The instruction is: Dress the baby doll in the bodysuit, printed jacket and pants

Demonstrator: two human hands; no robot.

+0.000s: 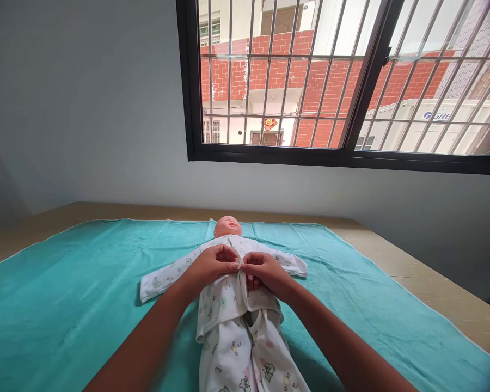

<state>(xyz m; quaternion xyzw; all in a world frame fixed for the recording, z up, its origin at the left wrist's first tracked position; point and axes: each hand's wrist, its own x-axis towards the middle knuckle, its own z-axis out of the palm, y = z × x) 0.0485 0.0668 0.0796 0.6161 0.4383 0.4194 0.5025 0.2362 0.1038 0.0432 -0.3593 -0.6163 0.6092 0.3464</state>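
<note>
A baby doll (227,225) lies on its back on a teal blanket (85,283), dressed in a white printed romper (232,321) with its sleeves spread to both sides. My left hand (210,265) and my right hand (265,272) meet over the doll's chest. Each hand pinches one front edge of the romper, and the fingertips touch at the middle closure. The lower flaps of the romper hang apart below my hands.
The blanket covers a wooden table (433,277) that stands against a grey wall. A barred window (343,81) above shows a red brick building outside.
</note>
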